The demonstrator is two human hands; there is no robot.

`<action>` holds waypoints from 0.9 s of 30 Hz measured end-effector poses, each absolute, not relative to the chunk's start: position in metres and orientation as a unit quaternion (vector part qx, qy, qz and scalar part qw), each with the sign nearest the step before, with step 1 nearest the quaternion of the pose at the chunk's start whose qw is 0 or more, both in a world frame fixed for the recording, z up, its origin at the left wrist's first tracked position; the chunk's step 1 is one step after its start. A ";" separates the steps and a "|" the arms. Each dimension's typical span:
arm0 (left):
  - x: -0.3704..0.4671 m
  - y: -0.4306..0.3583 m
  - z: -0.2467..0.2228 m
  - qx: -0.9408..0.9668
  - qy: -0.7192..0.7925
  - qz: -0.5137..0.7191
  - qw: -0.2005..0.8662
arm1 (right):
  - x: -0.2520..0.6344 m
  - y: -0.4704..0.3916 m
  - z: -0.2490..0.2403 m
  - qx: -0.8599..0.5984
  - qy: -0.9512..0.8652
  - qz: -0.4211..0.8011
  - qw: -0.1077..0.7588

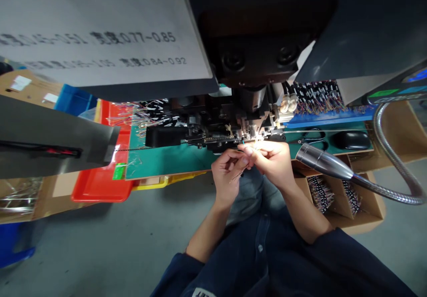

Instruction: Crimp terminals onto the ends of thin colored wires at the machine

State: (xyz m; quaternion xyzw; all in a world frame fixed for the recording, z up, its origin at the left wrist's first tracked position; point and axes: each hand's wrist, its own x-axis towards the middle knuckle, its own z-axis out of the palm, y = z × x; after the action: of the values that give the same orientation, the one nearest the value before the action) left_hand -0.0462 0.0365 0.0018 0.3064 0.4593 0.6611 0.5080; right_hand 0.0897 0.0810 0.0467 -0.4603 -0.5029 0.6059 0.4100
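Note:
Side by side, my two hands meet just below the lit working point of a dark machine (251, 101). My left hand (230, 170) is closed, its thumb and fingers pinching thin wires (237, 175). My right hand (272, 160) is closed too, with thumb and forefinger pinched on the wires near the machine's lit tip. A small blue wire end (243, 141) shows just above the fingertips. How the wires divide between the two hands is too small to tell.
A metal gooseneck lamp (320, 161) points in from the right. A red tray (100, 189) lies left of the green mat (160, 161). Scissors (313, 139) and a black mouse-like object (352, 140) lie right. Wire bundles fill a cardboard box (365, 223).

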 end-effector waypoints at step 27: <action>-0.046 0.037 0.002 0.303 0.487 0.657 0.489 | 0.084 0.083 0.040 -0.474 -0.451 0.617 0.437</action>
State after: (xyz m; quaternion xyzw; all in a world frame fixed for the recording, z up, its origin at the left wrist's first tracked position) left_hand -0.0461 0.0365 0.0023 0.3028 0.4868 0.6574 0.4891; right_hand 0.0837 0.0831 0.0401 -0.4742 -0.4514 0.6169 0.4369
